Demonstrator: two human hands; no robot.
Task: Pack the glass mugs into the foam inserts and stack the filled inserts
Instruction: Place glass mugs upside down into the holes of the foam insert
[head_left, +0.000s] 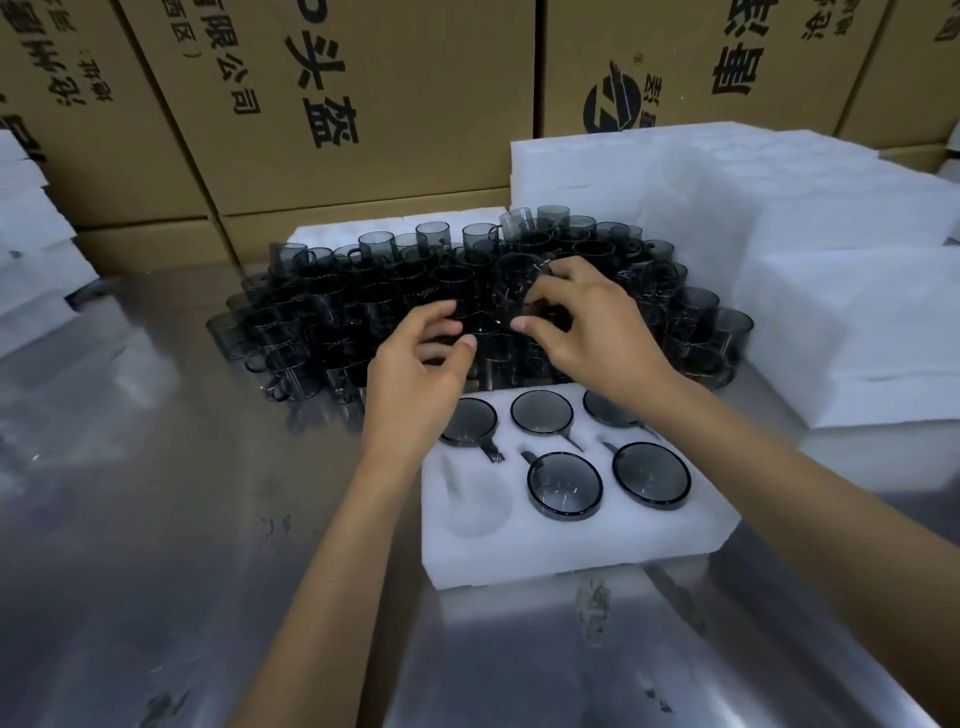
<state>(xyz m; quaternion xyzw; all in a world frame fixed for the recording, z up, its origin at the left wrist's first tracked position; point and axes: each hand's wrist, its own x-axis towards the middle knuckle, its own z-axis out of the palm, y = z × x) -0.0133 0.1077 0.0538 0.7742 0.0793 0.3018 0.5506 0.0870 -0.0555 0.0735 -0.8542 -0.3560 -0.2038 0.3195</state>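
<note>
Among the loose mugs (363, 306), both hands' fingers (540, 296) reach.

One foam insert (571, 535) is lying on the metal table (130, 519), showing six pockets: five mugs are sitting in them and one pocket (475, 501) is standing empty. Behind it a crowd of loose smoked-glass mugs (363, 306) is standing, several dozen, too tightly packed to count exactly. Two hands are showing, the left hand (415, 374) and the right hand (587, 322). At least four cardboard boxes (363, 104) are lining the back. Foam stacks (779, 234) are sitting right and left; their layers cannot be counted.
</note>
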